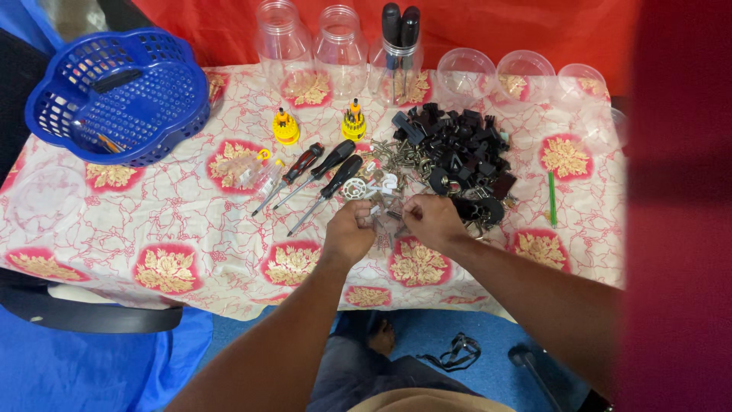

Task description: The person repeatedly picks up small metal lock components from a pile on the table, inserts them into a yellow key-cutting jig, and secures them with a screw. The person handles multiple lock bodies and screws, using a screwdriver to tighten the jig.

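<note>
We observed the left hand and right hand close together over a scatter of small metal parts on the patterned tablecloth. Both hands had fingers curled and pinched at those parts; exactly what each gripped we could not tell. Three screwdrivers lay just left, and a pile of black clips just behind.
</note>
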